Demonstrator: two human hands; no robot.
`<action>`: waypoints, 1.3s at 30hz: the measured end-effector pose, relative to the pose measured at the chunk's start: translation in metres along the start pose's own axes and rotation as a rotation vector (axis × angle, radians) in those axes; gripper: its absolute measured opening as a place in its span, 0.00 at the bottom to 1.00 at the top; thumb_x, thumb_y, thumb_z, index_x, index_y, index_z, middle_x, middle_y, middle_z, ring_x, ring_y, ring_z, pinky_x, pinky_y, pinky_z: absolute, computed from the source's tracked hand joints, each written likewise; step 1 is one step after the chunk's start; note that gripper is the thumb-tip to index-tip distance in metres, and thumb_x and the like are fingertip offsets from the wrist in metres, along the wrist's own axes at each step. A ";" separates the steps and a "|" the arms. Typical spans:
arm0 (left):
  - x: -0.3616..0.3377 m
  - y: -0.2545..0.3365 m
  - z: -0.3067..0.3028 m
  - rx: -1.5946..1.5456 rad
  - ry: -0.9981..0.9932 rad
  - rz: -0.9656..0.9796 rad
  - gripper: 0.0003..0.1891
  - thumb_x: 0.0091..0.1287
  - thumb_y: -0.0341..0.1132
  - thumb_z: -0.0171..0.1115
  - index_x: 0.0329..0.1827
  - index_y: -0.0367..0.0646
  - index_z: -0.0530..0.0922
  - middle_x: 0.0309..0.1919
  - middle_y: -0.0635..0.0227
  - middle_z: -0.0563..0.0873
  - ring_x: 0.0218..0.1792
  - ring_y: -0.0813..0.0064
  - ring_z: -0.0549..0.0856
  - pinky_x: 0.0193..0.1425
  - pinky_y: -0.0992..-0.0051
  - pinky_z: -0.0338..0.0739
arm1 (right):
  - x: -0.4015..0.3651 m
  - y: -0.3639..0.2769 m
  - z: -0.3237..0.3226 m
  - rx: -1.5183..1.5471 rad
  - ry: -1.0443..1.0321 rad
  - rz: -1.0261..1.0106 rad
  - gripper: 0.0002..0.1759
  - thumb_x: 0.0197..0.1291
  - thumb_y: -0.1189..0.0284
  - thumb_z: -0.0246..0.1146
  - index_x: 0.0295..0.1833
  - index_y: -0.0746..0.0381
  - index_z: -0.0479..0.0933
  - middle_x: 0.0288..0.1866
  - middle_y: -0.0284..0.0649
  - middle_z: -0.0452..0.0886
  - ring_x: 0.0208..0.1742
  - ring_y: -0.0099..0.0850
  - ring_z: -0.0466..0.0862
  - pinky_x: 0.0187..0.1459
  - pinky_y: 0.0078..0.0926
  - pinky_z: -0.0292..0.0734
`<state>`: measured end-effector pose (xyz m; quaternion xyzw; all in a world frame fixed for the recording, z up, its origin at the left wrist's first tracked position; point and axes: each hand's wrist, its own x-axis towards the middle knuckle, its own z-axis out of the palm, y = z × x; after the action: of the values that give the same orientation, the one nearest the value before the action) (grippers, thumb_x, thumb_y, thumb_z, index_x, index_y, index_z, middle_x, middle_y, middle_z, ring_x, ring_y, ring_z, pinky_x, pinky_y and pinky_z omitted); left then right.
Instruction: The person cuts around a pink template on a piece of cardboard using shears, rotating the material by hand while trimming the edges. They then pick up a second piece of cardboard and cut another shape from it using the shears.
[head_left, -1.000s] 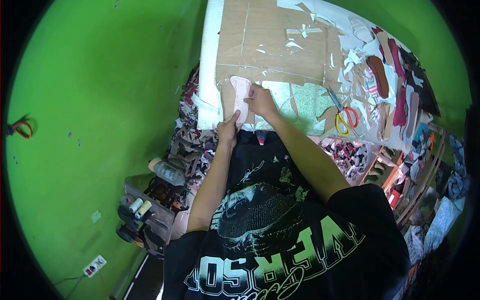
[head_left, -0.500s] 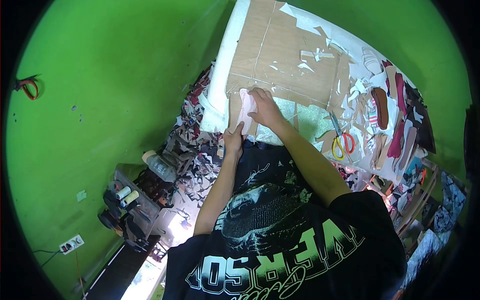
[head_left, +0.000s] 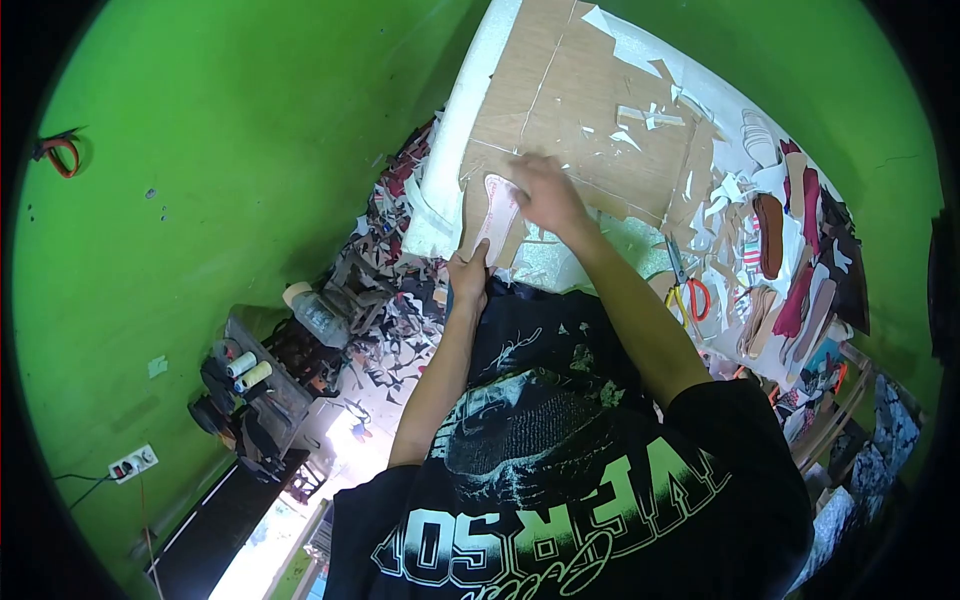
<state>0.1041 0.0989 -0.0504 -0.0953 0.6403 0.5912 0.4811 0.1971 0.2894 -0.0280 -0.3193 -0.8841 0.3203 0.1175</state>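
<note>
A white insole (head_left: 498, 210) with pink markings lies at the near-left edge of the brown board on the worktable. My left hand (head_left: 468, 280) grips its lower end, thumb on top and fingers hidden underneath. Just past the insole's upper right edge is my right hand (head_left: 549, 195), its fingers smeared by motion over the board. Scissors (head_left: 686, 285) with one yellow and one red handle rest to the right of my right forearm.
The brown board (head_left: 560, 100) carries white scraps. Along the table's right side lie a brown sole-shaped piece (head_left: 768, 237) and maroon strips (head_left: 795, 305). Offcuts cover the floor at left, near a plastic jar (head_left: 318, 315) and thread spools (head_left: 255, 375). A green wall (head_left: 230, 150) stands at left.
My right hand has come off the insole's upper part and moved up and right. My left hand keeps its hold on the lower end. The whole view has shifted slightly.
</note>
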 end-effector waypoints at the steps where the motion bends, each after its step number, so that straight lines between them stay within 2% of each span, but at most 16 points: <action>1: 0.000 -0.001 -0.001 -0.005 -0.003 -0.003 0.11 0.68 0.32 0.66 0.52 0.42 0.79 0.45 0.67 0.87 0.46 0.72 0.86 0.50 0.68 0.82 | -0.005 -0.003 0.002 -0.029 -0.032 -0.044 0.29 0.56 0.68 0.68 0.65 0.57 0.75 0.73 0.41 0.67 0.70 0.44 0.68 0.67 0.45 0.67; 3: -0.001 0.001 0.000 -0.049 0.026 -0.027 0.13 0.68 0.31 0.66 0.54 0.44 0.78 0.48 0.67 0.86 0.47 0.72 0.86 0.51 0.68 0.83 | -0.021 -0.016 0.006 -0.088 -0.091 -0.134 0.28 0.55 0.69 0.69 0.63 0.56 0.77 0.71 0.41 0.69 0.68 0.42 0.70 0.65 0.43 0.68; 7: -0.015 0.015 0.007 -0.099 0.001 -0.093 0.17 0.68 0.30 0.65 0.59 0.46 0.76 0.52 0.67 0.84 0.51 0.71 0.85 0.52 0.69 0.83 | -0.027 -0.026 0.006 -0.085 -0.045 -0.068 0.29 0.53 0.69 0.70 0.63 0.54 0.77 0.73 0.40 0.67 0.70 0.41 0.69 0.63 0.43 0.68; 9: -0.013 0.010 0.005 -0.140 -0.074 -0.077 0.18 0.69 0.30 0.65 0.61 0.47 0.75 0.53 0.67 0.84 0.52 0.71 0.85 0.52 0.69 0.83 | -0.027 -0.029 0.007 -0.077 0.000 -0.051 0.29 0.53 0.69 0.70 0.64 0.54 0.77 0.72 0.39 0.67 0.70 0.41 0.68 0.62 0.44 0.69; 13: -0.010 0.002 0.006 -0.183 -0.153 0.007 0.20 0.69 0.31 0.65 0.63 0.47 0.73 0.54 0.67 0.83 0.52 0.70 0.84 0.52 0.70 0.83 | -0.024 -0.031 0.007 -0.096 -0.062 -0.013 0.29 0.54 0.69 0.70 0.64 0.53 0.77 0.73 0.36 0.67 0.69 0.40 0.67 0.63 0.43 0.67; 16: -0.008 0.004 0.000 -0.187 -0.079 -0.087 0.19 0.69 0.32 0.65 0.62 0.46 0.74 0.55 0.67 0.82 0.52 0.71 0.85 0.51 0.71 0.83 | -0.024 -0.031 0.008 -0.089 -0.089 -0.013 0.29 0.55 0.70 0.69 0.65 0.52 0.76 0.74 0.34 0.66 0.69 0.40 0.67 0.63 0.43 0.66; 21: -0.007 0.006 0.000 -0.045 -0.030 -0.088 0.18 0.70 0.34 0.65 0.61 0.45 0.75 0.52 0.68 0.84 0.49 0.71 0.86 0.47 0.72 0.83 | -0.025 -0.032 0.008 -0.097 -0.105 -0.006 0.29 0.56 0.70 0.69 0.66 0.52 0.76 0.75 0.34 0.65 0.70 0.41 0.66 0.64 0.44 0.66; 27: 0.002 -0.002 -0.001 -0.107 -0.041 -0.034 0.19 0.69 0.35 0.67 0.60 0.44 0.75 0.50 0.67 0.86 0.47 0.71 0.87 0.47 0.73 0.83 | -0.055 -0.012 -0.011 0.159 0.080 -0.031 0.28 0.57 0.71 0.70 0.65 0.55 0.76 0.68 0.44 0.73 0.68 0.48 0.71 0.68 0.41 0.67; 29: 0.003 -0.002 -0.001 -0.134 -0.034 -0.053 0.19 0.68 0.35 0.67 0.60 0.44 0.75 0.50 0.66 0.86 0.47 0.70 0.87 0.47 0.73 0.83 | -0.081 -0.007 -0.044 0.257 0.107 0.066 0.25 0.56 0.73 0.70 0.62 0.59 0.77 0.63 0.49 0.77 0.67 0.47 0.73 0.68 0.40 0.67; 31: 0.002 0.002 0.000 -0.136 -0.004 -0.103 0.19 0.68 0.36 0.68 0.59 0.42 0.76 0.49 0.65 0.86 0.46 0.69 0.87 0.47 0.73 0.84 | -0.116 0.009 -0.063 0.178 0.146 0.216 0.22 0.56 0.74 0.69 0.58 0.62 0.78 0.60 0.50 0.79 0.64 0.47 0.76 0.66 0.40 0.68; 34: 0.006 0.004 -0.002 -0.115 0.031 -0.217 0.17 0.68 0.35 0.68 0.56 0.41 0.78 0.47 0.64 0.86 0.47 0.68 0.87 0.48 0.74 0.84 | -0.174 0.045 -0.089 0.062 0.180 0.306 0.19 0.56 0.75 0.68 0.54 0.64 0.79 0.54 0.52 0.81 0.58 0.50 0.79 0.61 0.42 0.73; 39: 0.011 0.002 -0.001 -0.202 0.019 -0.215 0.14 0.67 0.37 0.70 0.51 0.41 0.80 0.43 0.65 0.87 0.44 0.70 0.87 0.48 0.74 0.83 | -0.222 0.051 -0.110 0.009 0.169 0.539 0.15 0.55 0.77 0.67 0.49 0.66 0.79 0.48 0.52 0.83 0.52 0.52 0.81 0.56 0.42 0.75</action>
<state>0.0965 0.1037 -0.0566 -0.2169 0.5684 0.5966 0.5234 0.4382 0.2315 0.0232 -0.5678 -0.7531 0.3161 0.1031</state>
